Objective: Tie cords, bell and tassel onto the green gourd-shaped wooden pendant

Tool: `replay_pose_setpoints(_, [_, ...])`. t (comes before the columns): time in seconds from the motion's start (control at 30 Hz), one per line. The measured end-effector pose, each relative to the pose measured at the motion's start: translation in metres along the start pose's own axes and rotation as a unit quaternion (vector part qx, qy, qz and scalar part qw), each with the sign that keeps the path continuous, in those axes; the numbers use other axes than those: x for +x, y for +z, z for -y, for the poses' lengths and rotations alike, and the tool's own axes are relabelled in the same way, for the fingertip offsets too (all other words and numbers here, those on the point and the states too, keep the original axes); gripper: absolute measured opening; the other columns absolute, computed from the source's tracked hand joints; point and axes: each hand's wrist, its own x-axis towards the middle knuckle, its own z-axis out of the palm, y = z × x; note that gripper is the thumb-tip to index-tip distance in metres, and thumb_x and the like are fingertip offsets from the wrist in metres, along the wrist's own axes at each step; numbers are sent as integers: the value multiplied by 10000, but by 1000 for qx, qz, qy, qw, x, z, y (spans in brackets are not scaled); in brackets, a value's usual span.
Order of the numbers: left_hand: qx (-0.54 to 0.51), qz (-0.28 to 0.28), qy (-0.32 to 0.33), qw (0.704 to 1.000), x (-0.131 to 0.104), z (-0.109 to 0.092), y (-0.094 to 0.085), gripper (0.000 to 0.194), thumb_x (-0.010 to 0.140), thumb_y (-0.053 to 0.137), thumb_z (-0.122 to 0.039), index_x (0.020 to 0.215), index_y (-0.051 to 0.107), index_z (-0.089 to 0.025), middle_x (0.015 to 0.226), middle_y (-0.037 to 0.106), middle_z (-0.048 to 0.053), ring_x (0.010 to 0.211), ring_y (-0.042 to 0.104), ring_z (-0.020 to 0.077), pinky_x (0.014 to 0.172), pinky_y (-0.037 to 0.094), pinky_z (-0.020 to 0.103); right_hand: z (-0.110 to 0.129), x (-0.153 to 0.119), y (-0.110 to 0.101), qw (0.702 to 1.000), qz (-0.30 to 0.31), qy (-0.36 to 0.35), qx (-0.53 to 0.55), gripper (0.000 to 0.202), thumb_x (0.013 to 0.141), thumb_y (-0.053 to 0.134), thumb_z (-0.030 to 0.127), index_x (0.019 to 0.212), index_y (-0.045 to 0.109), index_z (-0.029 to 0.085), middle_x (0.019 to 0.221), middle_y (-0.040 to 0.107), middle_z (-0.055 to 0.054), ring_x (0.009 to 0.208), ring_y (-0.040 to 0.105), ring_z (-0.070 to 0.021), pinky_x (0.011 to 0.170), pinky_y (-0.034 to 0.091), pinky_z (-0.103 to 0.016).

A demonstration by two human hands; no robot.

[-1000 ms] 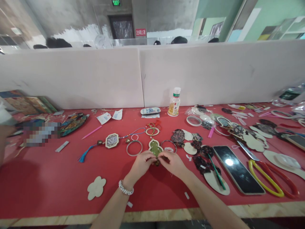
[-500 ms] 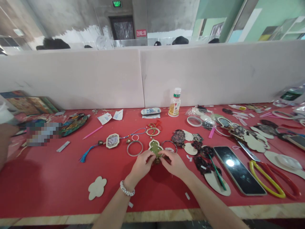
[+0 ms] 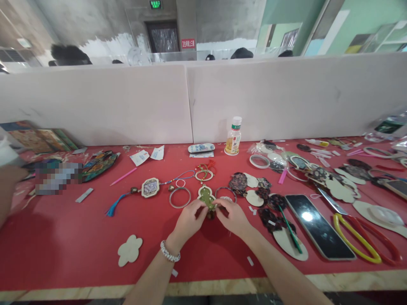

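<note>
A gourd-shaped pendant (image 3: 206, 195), green inside a pale rim, is held at its lower part between my two hands near the middle of the table. My left hand (image 3: 190, 219) pinches its left side, a beaded bracelet on that wrist. On the other side my right hand (image 3: 233, 217) grips it with thumb and forefinger. A cord with a ring (image 3: 204, 174) runs up from the pendant's top. Left of my hands lie a grey bangle (image 3: 179, 198) and an octagonal pendant (image 3: 150, 187) with a blue tassel. Another bangle (image 3: 229, 189) is partly behind my right fingers.
At right are a phone (image 3: 319, 226), scissors with yellow and red handles (image 3: 356, 237), dark fabric pieces and pale cut-outs. A small bottle (image 3: 233, 137) stands before the white partition (image 3: 127, 106). A flower cut-out (image 3: 130, 250) lies front left. Another person's arm (image 3: 9, 190) reaches in at far left.
My hands and the gourd pendant stay almost in place, with only a slight shift of the fingers. The other person's arm at far left has moved a little further into view.
</note>
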Motion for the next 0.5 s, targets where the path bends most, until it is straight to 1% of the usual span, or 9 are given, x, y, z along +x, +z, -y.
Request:
replay_pose_setpoints(0.07, [-25,-5,-7,1000,1,0,1,136,815,441,-232,752,546,-175,720,565,22,648,519,127,621,422,239,1,0,0,1000,3,-4,8,232,762,446,145,957,556,206,879,631,-49,822,581,-176,737,455,-288])
replay_pose_setpoints(0.27, [-115,1,-69,991,1,0,2,171,803,459,-287,743,562,-164,679,557,6,612,516,116,584,431,222,6,0,-2,998,26,-27,42,228,739,476,139,938,565,207,891,629,-56,811,577,-176,731,456,-296])
replay_pose_setpoints(0.5, [-180,17,-101,978,3,2,1,196,785,480,-298,701,570,-146,635,561,3,569,508,106,564,428,219,10,1,-2,997,40,-18,69,129,749,476,140,811,575,194,793,622,-38,737,568,-151,678,448,-258])
